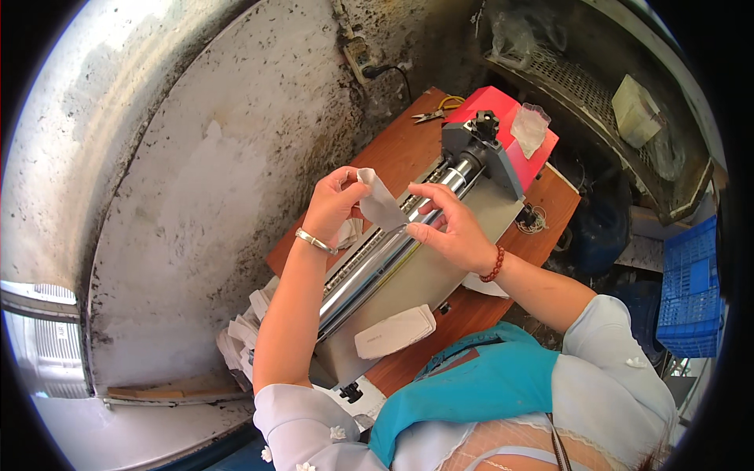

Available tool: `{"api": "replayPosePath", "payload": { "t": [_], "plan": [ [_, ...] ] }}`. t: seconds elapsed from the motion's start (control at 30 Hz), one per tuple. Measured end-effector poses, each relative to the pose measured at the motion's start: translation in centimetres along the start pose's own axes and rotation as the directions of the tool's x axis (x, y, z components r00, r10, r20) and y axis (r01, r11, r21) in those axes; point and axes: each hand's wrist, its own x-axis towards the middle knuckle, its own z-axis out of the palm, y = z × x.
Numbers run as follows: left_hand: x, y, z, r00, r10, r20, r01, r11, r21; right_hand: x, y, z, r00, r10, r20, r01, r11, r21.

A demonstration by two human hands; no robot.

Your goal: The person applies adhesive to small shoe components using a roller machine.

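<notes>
Pouch: a small whitish pouch [382, 202] is held up in the middle of the frame, just above the rollers, tilted with its top toward the upper left.
Left hand: the left hand [334, 206], a silver bangle at the wrist, has its fingers pinched on the pouch's upper edge.
Right hand: the right hand [452, 228], a red bead bracelet at the wrist, has its fingers closed on the pouch's lower right corner.
Machine: a grey roller machine [408, 259] with shiny metal rollers runs from lower left to upper right beneath the hands; its red housing [510, 129] sits at the upper right end, with a clear bag resting on it.
Bench: a brown wooden bench [404, 145] carries the machine; pliers [432, 114] lie near its upper edge.
Loose pouches: a pile of white pouches [239, 337] lies at the machine's lower left end.
Crate: a blue crate [691, 290] stands at the right edge.
</notes>
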Motion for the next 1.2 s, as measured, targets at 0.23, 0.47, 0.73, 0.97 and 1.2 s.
{"api": "replayPosePath", "payload": {
  "t": [0.23,0.47,0.73,0.97,1.2],
  "plan": [
    [-2.3,1.0,0.5,0.991,0.052,0.127,-0.038,0.993,-0.109,1.3,0.5,-0.1,0.931,0.299,0.21,-0.348,0.902,0.257],
    [-2.8,1.3,1.3,0.983,0.089,0.16,-0.13,0.955,0.266,0.8,0.5,-0.3,0.932,0.295,0.213,-0.332,0.928,0.167],
    [-2.8,0.7,0.9,0.978,0.006,0.207,-0.01,1.0,0.015,0.7,1.0,-0.7,0.944,0.269,0.192,-0.286,0.956,0.071],
    [-2.9,-1.4,2.2,0.963,0.076,0.258,-0.062,0.996,-0.062,0.6,0.6,-0.1,0.936,0.303,0.18,-0.344,0.896,0.28],
    [-3.7,-0.8,2.3,0.984,0.028,0.177,-0.031,0.999,0.012,1.1,0.7,-1.3,0.956,0.25,0.153,-0.262,0.963,0.067]
  ]
}}
